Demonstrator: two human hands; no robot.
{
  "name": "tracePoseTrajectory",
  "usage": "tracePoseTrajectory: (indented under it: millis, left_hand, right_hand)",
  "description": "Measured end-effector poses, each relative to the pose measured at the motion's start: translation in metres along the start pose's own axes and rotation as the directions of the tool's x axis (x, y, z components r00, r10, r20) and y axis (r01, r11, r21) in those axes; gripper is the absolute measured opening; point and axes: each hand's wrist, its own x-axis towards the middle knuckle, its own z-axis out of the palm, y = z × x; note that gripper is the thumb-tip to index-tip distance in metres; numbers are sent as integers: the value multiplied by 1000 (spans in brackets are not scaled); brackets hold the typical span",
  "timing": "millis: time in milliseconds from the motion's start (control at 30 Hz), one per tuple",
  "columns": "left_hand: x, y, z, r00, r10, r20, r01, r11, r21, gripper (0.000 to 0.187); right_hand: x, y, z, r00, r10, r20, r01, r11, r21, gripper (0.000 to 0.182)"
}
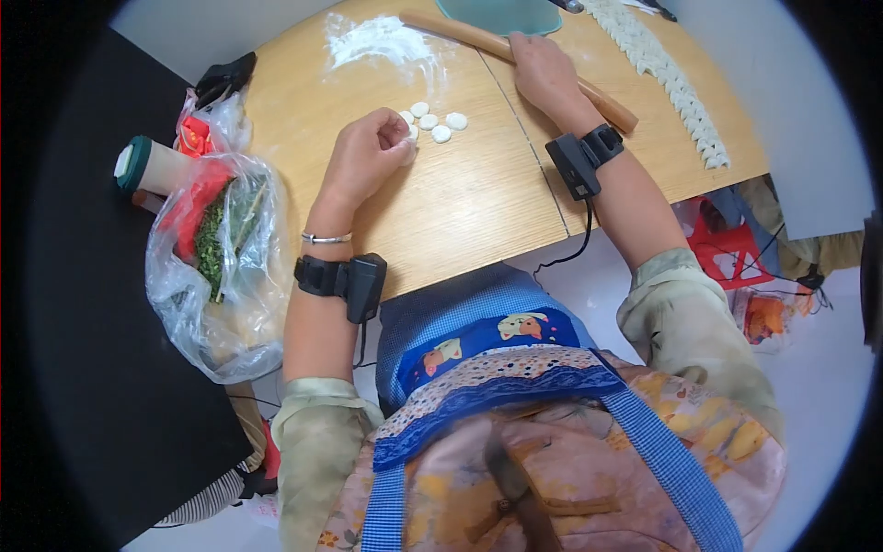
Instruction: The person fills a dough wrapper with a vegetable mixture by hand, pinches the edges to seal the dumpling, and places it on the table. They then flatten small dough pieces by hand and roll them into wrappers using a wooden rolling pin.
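My left hand is closed in a pinch at the left side of several small white dough rounds lying on the wooden table. Its fingertips touch or cover a dough piece there. Under my right hand lies a long wooden rolling pin, slanting from the top centre down to the right; the fingers wrap over it. White flour is spread on the table beyond my left hand.
A row of folded dough pieces runs along the right of the table. Behind the rolling pin sits a green container. At the left edge are a plastic bag with green leaves and a cup with a green lid.
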Motion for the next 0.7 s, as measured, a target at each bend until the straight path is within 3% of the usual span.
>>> tracePoseTrajectory:
  millis: [100,167,200,267,300,367,433,467,533,567,633,700]
  left_hand:
    - [1,-1,2,999,-34,22,36,992,-122,12]
    - [4,-12,-3,988,-90,126,118,964,-237,14]
    - [3,-11,-3,990,-94,107,119,958,-261,14]
    - [-3,-4,-9,961,0,276,82,955,-286,13]
    - [-5,-2,-9,966,-7,260,89,947,-307,13]
    - [-8,5,-6,948,141,285,-89,978,-188,13]
    - [-8,15,-2,934,92,346,-20,978,-206,13]
    - [-8,20,-1,907,57,417,31,979,-200,13]
    - [-6,15,5,913,71,402,12,980,-199,13]
    - [-5,13,7,916,81,392,-12,984,-176,14]
    - [-11,16,4,900,126,417,-24,970,-241,14]
    - [-15,16,0,882,164,442,-30,955,-296,15]
  right_hand:
    - [-2,4,-11,999,18,35,-19,999,45,16]
    - [-3,3,-34,998,19,64,-23,998,63,17]
    - [-5,3,-47,1000,-3,14,1,992,125,21]
    - [-13,7,-72,999,-50,-16,52,983,178,25]
    - [-17,12,-85,996,-86,-30,91,971,222,32]
    - [-32,23,-105,989,-144,-27,146,954,261,38]
    - [-51,34,-126,973,-91,213,-76,743,665,43]
    - [-57,39,-137,968,-102,227,-75,751,656,43]
    - [-66,43,-158,812,-203,548,-235,745,624,45]
    - [-70,41,-162,804,-204,558,-235,754,614,45]
    - [-75,30,-162,727,-436,531,-56,733,678,43]
    - [-78,17,-153,698,-456,551,-41,744,667,44]
